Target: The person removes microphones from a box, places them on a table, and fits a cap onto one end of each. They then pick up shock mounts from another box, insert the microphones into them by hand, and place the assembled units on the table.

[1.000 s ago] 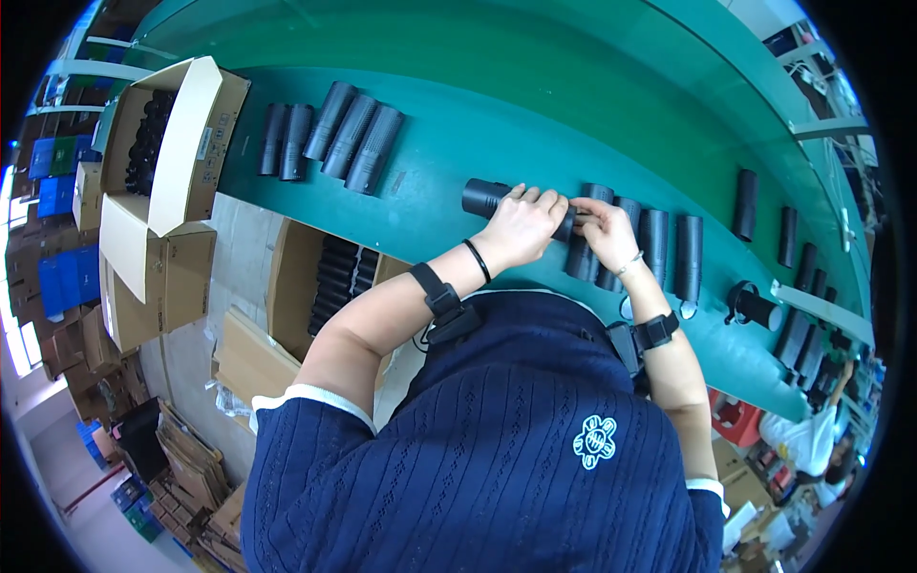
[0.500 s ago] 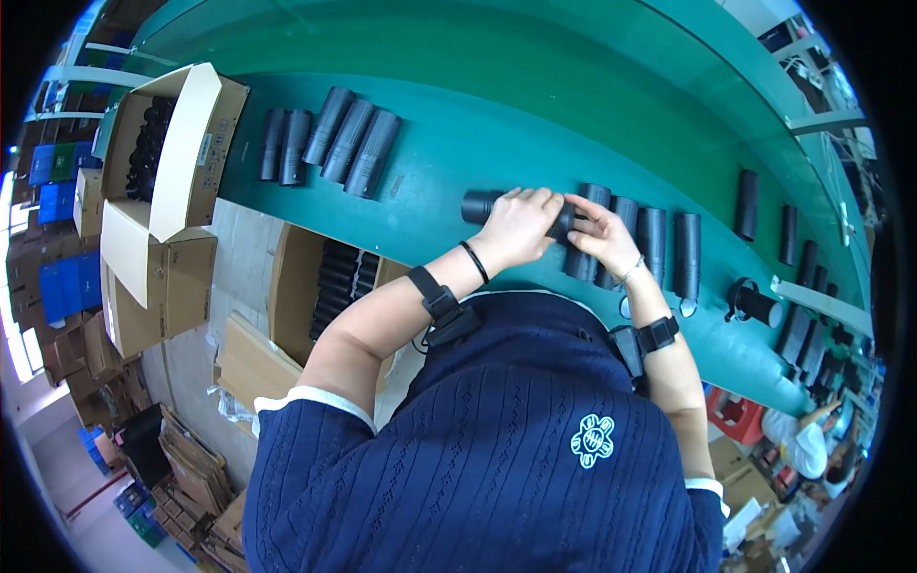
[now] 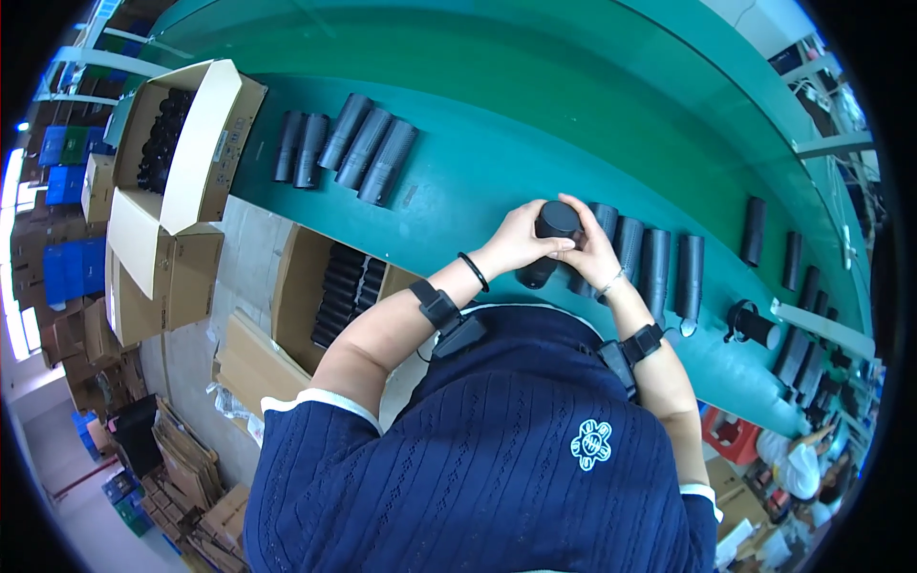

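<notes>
Between my two hands is a black cylinder with a round, flat end (image 3: 558, 219) turned upward. Its lower part shows beneath my fingers, close to the table's near edge. My left hand (image 3: 519, 239) grips it from the left side, and my right hand (image 3: 596, 254) wraps it from the right, thumbs near each other at the front. Right beside my right hand stands a row of similar black ribbed cylinders (image 3: 654, 272), lying on the green table (image 3: 458, 181). Another group of black cylinders (image 3: 365, 148) lies farther left on the table.
At the left stands an open cardboard box (image 3: 202, 143) filled with black parts. Below the table edge, another carton (image 3: 296, 286) holds black cylinders. A black ringed piece (image 3: 755, 325) and more cylinders (image 3: 755, 232) are on the right. Another person (image 3: 800, 466) is at far right.
The held cylinder has gone from lying sideways to tilted up, its flat end now facing upward. Both hands have shifted around it, the left one moving right.
</notes>
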Available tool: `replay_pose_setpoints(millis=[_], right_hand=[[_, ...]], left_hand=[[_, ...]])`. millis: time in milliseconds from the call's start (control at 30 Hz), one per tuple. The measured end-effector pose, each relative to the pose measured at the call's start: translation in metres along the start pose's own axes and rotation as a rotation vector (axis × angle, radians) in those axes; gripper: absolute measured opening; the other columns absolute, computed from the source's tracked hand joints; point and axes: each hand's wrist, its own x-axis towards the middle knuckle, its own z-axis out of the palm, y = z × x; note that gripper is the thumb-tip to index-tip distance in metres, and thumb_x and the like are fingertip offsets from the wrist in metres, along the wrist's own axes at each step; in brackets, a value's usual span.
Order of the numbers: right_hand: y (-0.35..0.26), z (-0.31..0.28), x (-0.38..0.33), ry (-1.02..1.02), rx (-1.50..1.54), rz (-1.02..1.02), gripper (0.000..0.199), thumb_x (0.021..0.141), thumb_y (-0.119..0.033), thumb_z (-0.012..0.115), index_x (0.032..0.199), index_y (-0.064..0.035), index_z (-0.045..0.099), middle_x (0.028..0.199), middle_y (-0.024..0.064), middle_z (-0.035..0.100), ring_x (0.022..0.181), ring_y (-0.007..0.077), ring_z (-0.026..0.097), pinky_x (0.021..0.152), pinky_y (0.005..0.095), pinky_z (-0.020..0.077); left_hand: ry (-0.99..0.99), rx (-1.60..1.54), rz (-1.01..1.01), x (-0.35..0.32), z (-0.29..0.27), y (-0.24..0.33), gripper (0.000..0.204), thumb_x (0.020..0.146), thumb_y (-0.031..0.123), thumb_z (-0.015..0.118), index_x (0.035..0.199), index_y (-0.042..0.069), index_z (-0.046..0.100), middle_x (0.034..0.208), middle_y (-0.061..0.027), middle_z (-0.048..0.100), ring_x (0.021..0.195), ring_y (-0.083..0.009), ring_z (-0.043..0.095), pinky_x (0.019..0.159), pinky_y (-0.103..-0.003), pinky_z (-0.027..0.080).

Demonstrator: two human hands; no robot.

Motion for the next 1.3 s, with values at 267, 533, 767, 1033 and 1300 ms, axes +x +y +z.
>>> replay_pose_setpoints(millis=[267,533,767,1033,1300], right_hand=[[0.01,-0.007,0.022,0.082,-0.278,-0.072,0.077,0.061,0.009,0.077,0.128,-0.007,0.044,0.115,0.0065,0.056,0.108,0.0165,0.055,0.09,0.0307,0.0478],[0.011,-0.01,0.007,-0.018,-0.303,-0.004,0.066,0.07,0.001,0.074,0.128,-0.0023,0.043,0.116,0.0082,0.056,0.111,0.0187,0.054,0.092,0.0319,0.0465],[0.015,-0.003,0.007,0.006,0.002,0.116,0.069,0.067,0.009,0.074,0.127,-0.0031,0.043,0.115,0.0056,0.055,0.101,0.0156,0.059,0.085,0.0295,0.0519],[0.018,-0.002,0.008,0.051,-0.041,0.139,0.068,0.066,0.011,0.073,0.126,-0.0021,0.043,0.113,0.0056,0.056,0.097,0.0149,0.06,0.082,0.0288,0.0528],[0.009,0.0,0.005,-0.034,0.145,0.18,0.083,0.069,-0.006,0.079,0.14,-0.0069,0.034,0.125,0.0064,0.051,0.116,0.0185,0.048,0.098,0.0321,0.039]], left_hand=[[0.243,-0.017,-0.095,0.011,0.011,0.001,0.052,0.065,0.03,0.081,0.102,0.0,0.06,0.092,-0.0181,0.064,0.089,-0.031,0.064,0.079,-0.037,0.05],[0.062,-0.159,-0.071,0.007,0.006,-0.029,0.057,0.076,0.028,0.077,0.114,-0.002,0.047,0.106,-0.0128,0.056,0.1,-0.0214,0.056,0.086,-0.035,0.047],[-0.045,-0.553,-0.157,0.002,0.008,-0.031,0.045,0.076,0.004,0.074,0.116,-0.002,0.054,0.104,-0.0085,0.064,0.094,-0.0144,0.061,0.084,-0.028,0.05],[0.05,-0.543,-0.152,0.002,0.012,-0.031,0.038,0.072,0.003,0.076,0.106,-0.002,0.06,0.096,-0.0085,0.066,0.087,-0.0146,0.063,0.077,-0.028,0.051],[-0.36,-0.805,-0.219,0.007,-0.018,-0.041,0.054,0.079,0.006,0.071,0.127,0.002,0.046,0.118,-0.0092,0.057,0.11,-0.0171,0.054,0.095,-0.032,0.043]])
